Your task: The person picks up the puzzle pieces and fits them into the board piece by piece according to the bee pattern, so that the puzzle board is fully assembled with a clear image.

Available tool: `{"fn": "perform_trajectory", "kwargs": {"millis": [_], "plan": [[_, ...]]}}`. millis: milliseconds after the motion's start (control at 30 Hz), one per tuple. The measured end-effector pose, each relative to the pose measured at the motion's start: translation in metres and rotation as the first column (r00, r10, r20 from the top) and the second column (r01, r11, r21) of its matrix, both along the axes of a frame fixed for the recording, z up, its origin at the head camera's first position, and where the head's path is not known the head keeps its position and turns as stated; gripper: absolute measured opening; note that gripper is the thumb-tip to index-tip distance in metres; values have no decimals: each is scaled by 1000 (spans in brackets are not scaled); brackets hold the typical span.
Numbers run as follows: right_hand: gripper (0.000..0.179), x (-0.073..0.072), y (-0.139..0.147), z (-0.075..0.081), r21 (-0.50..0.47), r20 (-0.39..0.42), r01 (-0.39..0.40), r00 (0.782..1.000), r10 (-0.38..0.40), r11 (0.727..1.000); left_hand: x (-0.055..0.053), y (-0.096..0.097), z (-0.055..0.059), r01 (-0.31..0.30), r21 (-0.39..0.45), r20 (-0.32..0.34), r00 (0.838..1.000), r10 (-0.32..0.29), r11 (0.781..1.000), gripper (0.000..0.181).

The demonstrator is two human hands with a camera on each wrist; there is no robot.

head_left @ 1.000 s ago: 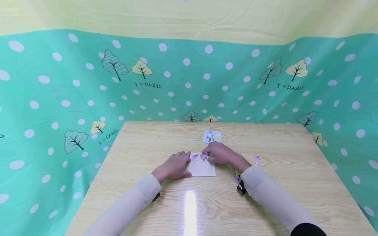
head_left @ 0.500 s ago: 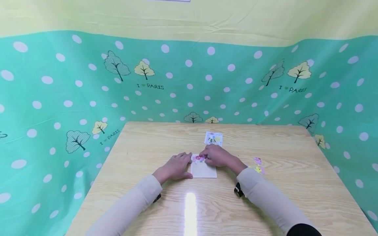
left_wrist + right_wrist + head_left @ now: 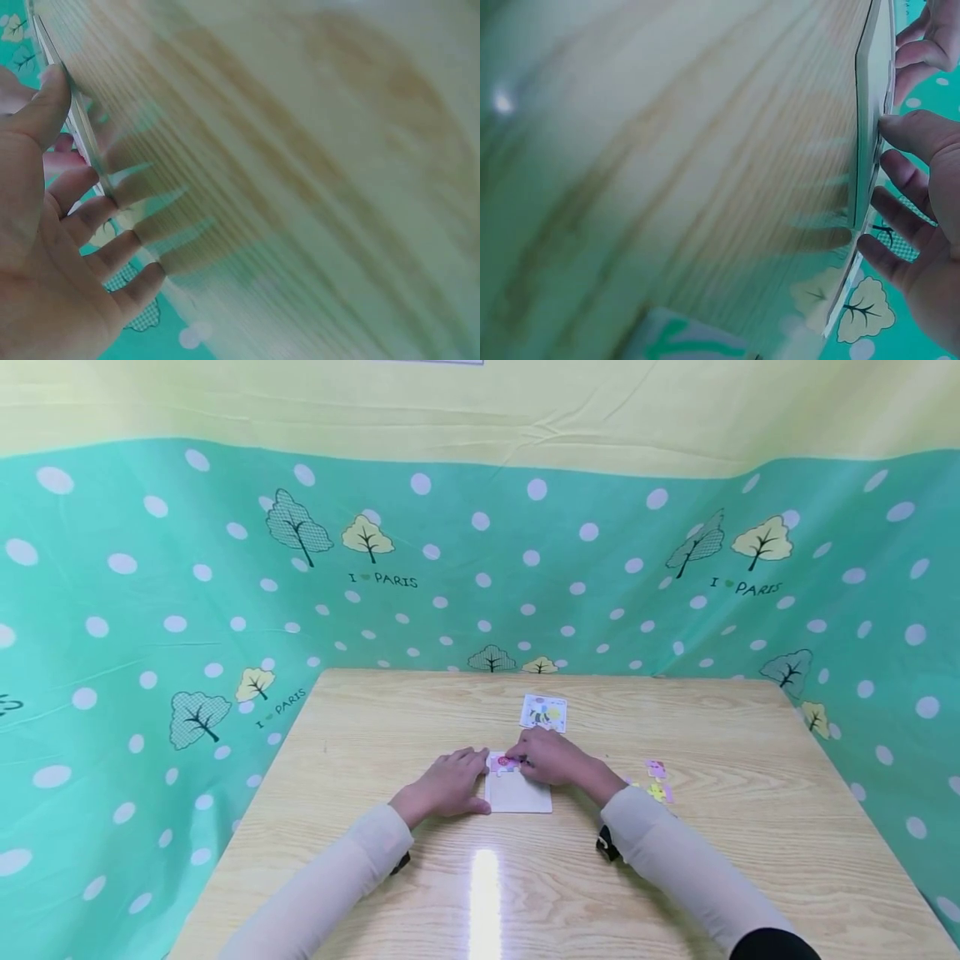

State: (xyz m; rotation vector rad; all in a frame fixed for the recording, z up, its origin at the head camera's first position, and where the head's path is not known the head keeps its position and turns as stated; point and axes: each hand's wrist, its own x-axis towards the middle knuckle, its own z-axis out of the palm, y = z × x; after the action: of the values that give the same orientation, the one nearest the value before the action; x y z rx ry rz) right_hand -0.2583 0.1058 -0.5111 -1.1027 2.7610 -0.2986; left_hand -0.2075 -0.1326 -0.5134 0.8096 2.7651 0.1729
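A square white puzzle board (image 3: 519,795) lies mid-table, with pink puzzle pieces (image 3: 503,763) along its far left edge. My left hand (image 3: 444,783) rests against the board's left side, thumb near the front corner and fingers spread toward the back. In the left wrist view its thumb (image 3: 46,105) touches the board's rim. Over the far right part of the board, my right hand (image 3: 553,757) holds a puzzle piece at the row, partly hidden under its fingers. Seen from the right wrist, the thumb (image 3: 911,131) meets the board's top, with the other fingers alongside.
Behind the board lies a picture card (image 3: 543,712) with a bee on it. Several loose puzzle pieces (image 3: 656,769) lie to the right, partly hidden by the right forearm. A patterned curtain (image 3: 480,552) hangs beyond the wooden table (image 3: 390,710).
The right hand has slid its puzzle piece leftward until it meets the corner piece, then stayed there over the last half second. The left hand has kept its place on the board's edge.
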Motion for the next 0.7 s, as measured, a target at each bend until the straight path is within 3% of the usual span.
{"fn": "perform_trajectory", "kwargs": {"millis": [300,533,700], "plan": [[30,2,10,10,-68,42,32,999,-29,997,0,1,0,-11,12,11,1000,11,1000,82],[29,4,27,16,-83,28,50,998,-48,995,0,1,-1,-15,1,7,1000,15,1000,80],[31,5,41,19,-96,53,99,994,-94,990,0,1,-1,-14,7,7,1000,14,1000,83]]}}
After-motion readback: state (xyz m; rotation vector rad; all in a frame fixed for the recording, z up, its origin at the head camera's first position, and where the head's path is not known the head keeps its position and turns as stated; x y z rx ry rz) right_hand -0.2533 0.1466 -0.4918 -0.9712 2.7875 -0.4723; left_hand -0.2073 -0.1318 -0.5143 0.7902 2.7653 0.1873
